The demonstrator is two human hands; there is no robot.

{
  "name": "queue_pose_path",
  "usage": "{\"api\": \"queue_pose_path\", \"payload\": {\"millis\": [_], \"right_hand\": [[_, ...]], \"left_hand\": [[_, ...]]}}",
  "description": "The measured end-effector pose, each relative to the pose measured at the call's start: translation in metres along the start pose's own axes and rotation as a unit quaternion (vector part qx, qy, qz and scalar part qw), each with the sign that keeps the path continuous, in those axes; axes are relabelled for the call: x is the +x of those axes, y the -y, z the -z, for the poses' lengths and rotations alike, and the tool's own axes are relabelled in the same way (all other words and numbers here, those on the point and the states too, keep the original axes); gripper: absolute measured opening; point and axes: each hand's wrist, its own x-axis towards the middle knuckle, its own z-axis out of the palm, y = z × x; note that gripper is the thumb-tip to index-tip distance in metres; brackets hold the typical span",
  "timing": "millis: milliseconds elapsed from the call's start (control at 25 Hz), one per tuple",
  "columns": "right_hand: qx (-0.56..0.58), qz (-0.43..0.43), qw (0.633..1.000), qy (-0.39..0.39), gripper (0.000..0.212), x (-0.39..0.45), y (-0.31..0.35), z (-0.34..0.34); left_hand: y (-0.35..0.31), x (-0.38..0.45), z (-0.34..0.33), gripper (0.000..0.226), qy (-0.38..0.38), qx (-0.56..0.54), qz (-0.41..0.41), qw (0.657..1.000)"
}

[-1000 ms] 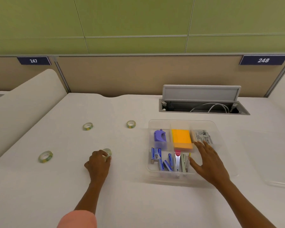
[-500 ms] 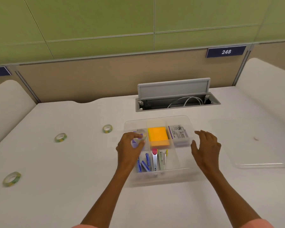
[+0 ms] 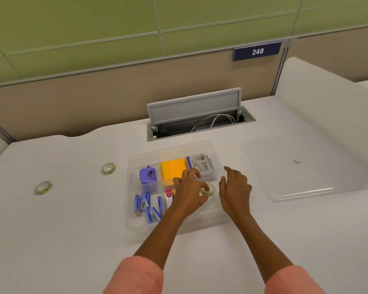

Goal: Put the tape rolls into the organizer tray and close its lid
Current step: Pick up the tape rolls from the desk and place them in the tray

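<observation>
Since the earlier frame, one tape roll [image 3: 208,189] has been carried by the closed left hand [image 3: 189,192] over the tray [image 3: 132,209]'s right compartment, right hand [image 3: 235,190] open and empty; early release risks bouncing onto the stapler [image 3: 168,198]

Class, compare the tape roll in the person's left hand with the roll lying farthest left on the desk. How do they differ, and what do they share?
The held roll is pinched by the left hand over the tray's right front compartment; the far-left roll lies untouched on the desk, outside the tray. The held roll is partly hidden by fingers; the far-left roll shows whole. Both are small clear rolls with green-yellow cores.
</observation>
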Motion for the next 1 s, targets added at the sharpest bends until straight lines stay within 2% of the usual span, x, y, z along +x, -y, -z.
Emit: {"api": "queue_pose_path", "payload": {"millis": [160, 400, 480, 600, 680, 760, 880, 1000], "right_hand": [[0.003, 0.012, 1.0, -0.005, 0.037, 0.001, -0.001, 0.0], [0.009, 0.018, 1.0, -0.006, 0.038, 0.002, 0.0, 0.0], [0.007, 0.02, 1.0, -0.005, 0.037, 0.002, 0.0, 0.0], [0.009, 0.022, 1.0, -0.004, 0.037, 0.002, -0.001, 0.0], [0.008, 0.025, 1.0, -0.006, 0.037, 0.002, -0.001, 0.0], [0.005, 0.033, 0.999, -0.009, 0.037, 0.001, -0.001, 0.001], [0.009, 0.055, 0.998, -0.019, 0.037, 0.0, 0.001, 0.002], [0.012, 0.052, 0.998, -0.014, 0.039, 0.0, 0.002, 0.003]], "left_hand": [[-0.003, 0.002, 0.002, 0.026, 0.068, 0.078, -0.01, 0.995], [-0.008, 0.005, 0.004, 0.042, 0.148, 0.162, 0.0, 0.976], [-0.01, 0.003, 0.004, 0.037, 0.149, 0.164, -0.006, 0.975], [-0.011, 0.0, 0.003, 0.027, 0.109, 0.116, -0.013, 0.987], [-0.012, -0.005, 0.001, 0.035, 0.086, 0.073, 0.013, 0.994], [-0.012, -0.01, -0.002, 0.045, 0.105, 0.072, 0.031, 0.991], [-0.009, -0.014, -0.003, 0.046, 0.121, 0.089, 0.027, 0.988], [-0.006, -0.015, -0.001, 0.046, 0.087, 0.039, 0.031, 0.995]]}}
